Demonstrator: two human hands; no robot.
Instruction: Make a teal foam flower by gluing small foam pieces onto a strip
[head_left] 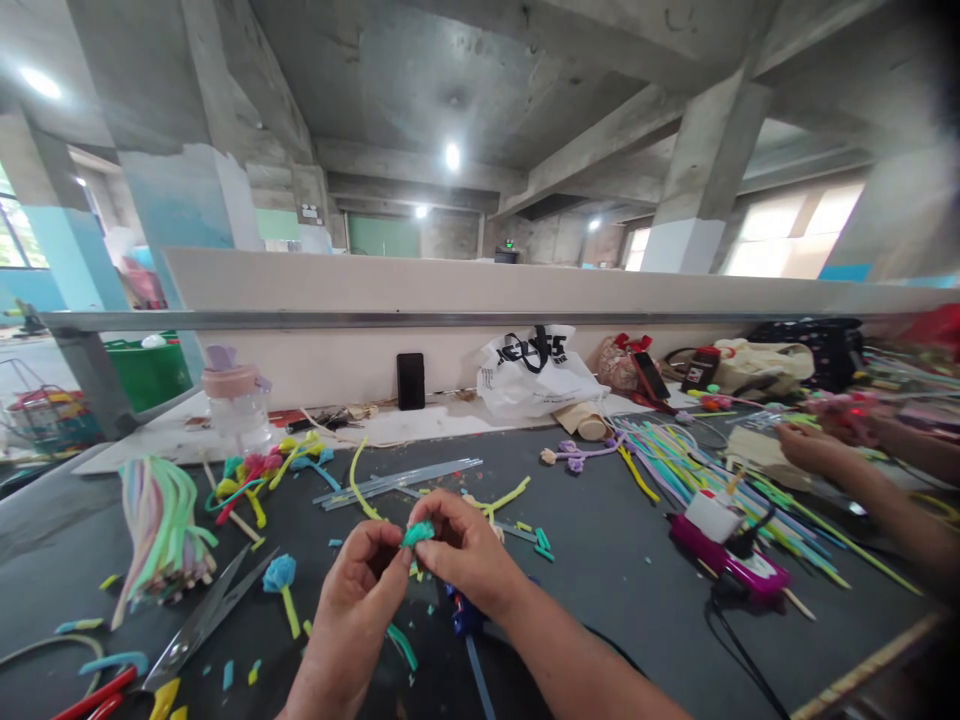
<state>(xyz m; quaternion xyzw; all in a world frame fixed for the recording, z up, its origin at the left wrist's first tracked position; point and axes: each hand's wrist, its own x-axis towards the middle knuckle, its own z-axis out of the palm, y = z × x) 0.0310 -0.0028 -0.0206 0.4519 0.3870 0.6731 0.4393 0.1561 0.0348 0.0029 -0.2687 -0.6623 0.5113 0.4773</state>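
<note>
Near the middle of the dark table, my left hand (364, 590) and my right hand (469, 555) pinch a small teal fuzzy piece (418, 534) between thumbs and fingertips. It looks like a bent length of chenille stem; its exact shape is partly covered by fingers. Under my right wrist lies a dark blue glue gun (466, 612), partly hidden, with a clear glue stick (478, 680) at its rear. A blue chenille flower (280, 574) on a yellow-green stem rests left of my left hand. Open scissors (199, 625) with red and yellow handles lie farther left.
A chenille stem bundle (161, 530) is at left, clear glue sticks (405, 482) ahead. A magenta power strip (727, 560) with a white plug and cable lies right. Behind stand a pink-lidded bottle (234, 400), phone (410, 381) and white bag (532, 375). A co-worker's hands (806, 447) are at far right.
</note>
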